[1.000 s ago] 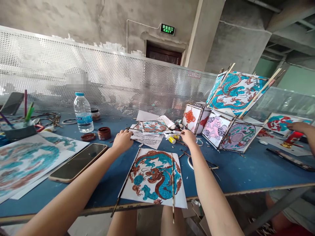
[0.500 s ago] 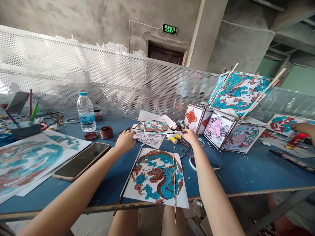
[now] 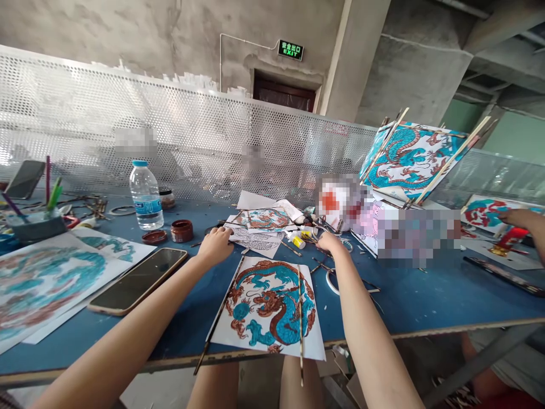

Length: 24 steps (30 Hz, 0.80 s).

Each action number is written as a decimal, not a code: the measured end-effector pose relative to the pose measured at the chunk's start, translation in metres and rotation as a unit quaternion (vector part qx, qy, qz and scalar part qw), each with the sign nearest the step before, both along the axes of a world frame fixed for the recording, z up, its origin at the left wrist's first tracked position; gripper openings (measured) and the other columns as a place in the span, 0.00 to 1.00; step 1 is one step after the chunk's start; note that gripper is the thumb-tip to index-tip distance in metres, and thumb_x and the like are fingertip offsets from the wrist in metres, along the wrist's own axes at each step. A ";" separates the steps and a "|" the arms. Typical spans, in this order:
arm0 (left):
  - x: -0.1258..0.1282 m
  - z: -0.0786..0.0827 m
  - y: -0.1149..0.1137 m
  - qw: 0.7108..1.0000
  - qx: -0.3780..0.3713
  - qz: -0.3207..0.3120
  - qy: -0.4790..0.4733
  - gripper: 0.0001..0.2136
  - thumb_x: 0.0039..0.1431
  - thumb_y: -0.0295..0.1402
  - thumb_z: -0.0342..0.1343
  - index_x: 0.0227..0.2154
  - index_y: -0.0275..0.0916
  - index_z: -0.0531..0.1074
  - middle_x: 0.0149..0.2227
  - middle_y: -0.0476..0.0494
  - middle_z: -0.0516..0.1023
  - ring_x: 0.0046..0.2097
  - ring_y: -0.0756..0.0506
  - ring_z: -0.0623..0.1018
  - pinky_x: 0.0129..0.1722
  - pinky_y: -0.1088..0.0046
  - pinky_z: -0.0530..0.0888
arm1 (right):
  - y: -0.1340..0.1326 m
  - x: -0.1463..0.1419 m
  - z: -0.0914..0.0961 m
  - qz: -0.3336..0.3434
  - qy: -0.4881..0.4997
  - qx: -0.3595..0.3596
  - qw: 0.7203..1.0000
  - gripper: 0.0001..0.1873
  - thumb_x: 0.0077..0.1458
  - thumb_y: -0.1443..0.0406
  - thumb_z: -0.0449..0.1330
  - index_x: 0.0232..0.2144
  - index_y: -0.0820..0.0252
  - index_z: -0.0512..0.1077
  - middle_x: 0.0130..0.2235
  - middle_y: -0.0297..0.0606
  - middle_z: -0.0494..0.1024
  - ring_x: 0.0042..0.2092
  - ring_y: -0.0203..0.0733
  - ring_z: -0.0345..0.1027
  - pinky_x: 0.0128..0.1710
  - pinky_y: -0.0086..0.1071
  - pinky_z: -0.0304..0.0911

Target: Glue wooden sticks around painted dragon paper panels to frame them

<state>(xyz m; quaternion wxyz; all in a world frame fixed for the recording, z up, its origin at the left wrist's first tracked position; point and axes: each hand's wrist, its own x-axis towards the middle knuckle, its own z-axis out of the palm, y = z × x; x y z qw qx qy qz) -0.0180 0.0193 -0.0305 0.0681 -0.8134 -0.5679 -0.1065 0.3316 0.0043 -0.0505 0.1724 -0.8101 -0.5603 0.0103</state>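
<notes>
My left hand [image 3: 216,245] rests on the table at the left edge of some printed papers, fingers forward and apart, its tips beside a dark round thing I cannot make out. Farther right, my right hand [image 3: 331,243] reaches into thin dark sticks beside small glue bottles [image 3: 299,242] with yellow labels; its fingers are bent together, and what they hold is hidden. Between my forearms lies a sheet with a blue and brown dragon drawing [image 3: 272,307], overhanging the table's front edge. A dark stick [image 3: 219,315] runs along its left side, and a mottled stick [image 3: 301,324] crosses its right side.
A phone [image 3: 139,281], a water bottle [image 3: 146,196] and a brown paint jar [image 3: 181,230] stand or lie at left. Painted sheets [image 3: 46,284] cover the far left. At right are paper lanterns on stick frames [image 3: 415,162], partly blurred, and another person's hand [image 3: 517,218].
My right hand has shifted slightly lower among the sticks, and a short stick now shows below the glue bottles. My left hand stays in place. The view has moved a little.
</notes>
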 end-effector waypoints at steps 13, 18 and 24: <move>-0.001 0.000 0.000 1.000 -0.007 0.005 0.006 0.19 0.51 0.31 0.46 0.47 0.37 0.66 0.47 0.36 0.70 0.52 0.37 0.66 0.45 0.63 0.66 | -0.013 -0.017 0.022 -0.012 0.069 -0.006 0.998 0.16 0.53 0.57 0.54 0.34 0.60 0.77 0.36 0.42 0.79 0.40 0.46 0.71 0.35 0.30 0.60; -0.002 0.001 0.000 1.000 0.006 0.010 0.029 0.19 0.51 0.31 0.45 0.47 0.36 0.66 0.47 0.35 0.70 0.51 0.37 0.67 0.45 0.64 0.66 | -0.047 -0.009 0.065 -0.041 0.135 0.222 0.965 0.17 0.56 0.58 0.51 0.40 0.59 0.74 0.41 0.40 0.77 0.43 0.43 0.70 0.38 0.29 0.60; -0.003 0.001 0.003 1.000 0.020 0.008 0.020 0.18 0.53 0.31 0.44 0.47 0.35 0.66 0.47 0.35 0.70 0.50 0.37 0.68 0.44 0.63 0.67 | -0.121 0.039 0.080 0.036 0.102 0.098 0.989 0.09 0.46 0.60 0.61 0.30 0.56 0.75 0.34 0.38 0.78 0.37 0.43 0.70 0.35 0.30 0.60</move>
